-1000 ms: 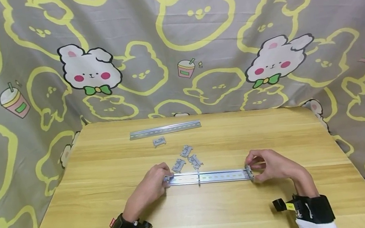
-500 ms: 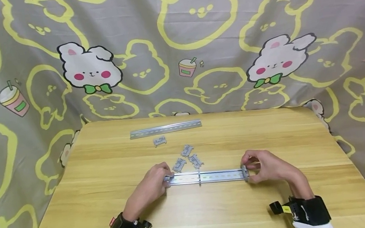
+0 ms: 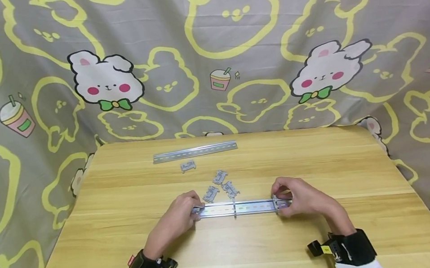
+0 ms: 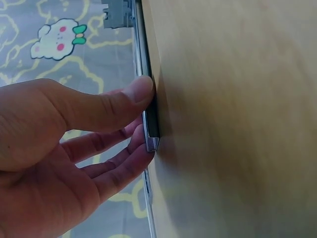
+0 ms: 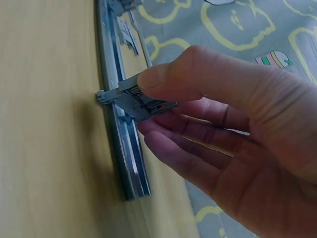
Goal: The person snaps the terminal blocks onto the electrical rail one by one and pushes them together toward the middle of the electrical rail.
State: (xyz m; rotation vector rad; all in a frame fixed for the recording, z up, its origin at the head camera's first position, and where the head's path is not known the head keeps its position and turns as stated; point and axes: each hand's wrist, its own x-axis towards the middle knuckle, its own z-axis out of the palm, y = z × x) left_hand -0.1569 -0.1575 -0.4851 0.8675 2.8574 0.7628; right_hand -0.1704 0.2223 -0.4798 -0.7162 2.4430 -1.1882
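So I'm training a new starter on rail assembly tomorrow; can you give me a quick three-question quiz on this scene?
1. True or false: the left hand holds the left end of the near metal rail.
2. What does the right hand pinch? A) a gray clip on the near rail B) the far rail C) a loose clip on the table
3. How many loose gray clips lie on the wooden table between the two rails?

Key
1. True: thumb and fingers grip that end.
2. A: the held clip sits across the rail.
3. Four: one near the far rail, three in a cluster close to the near rail.
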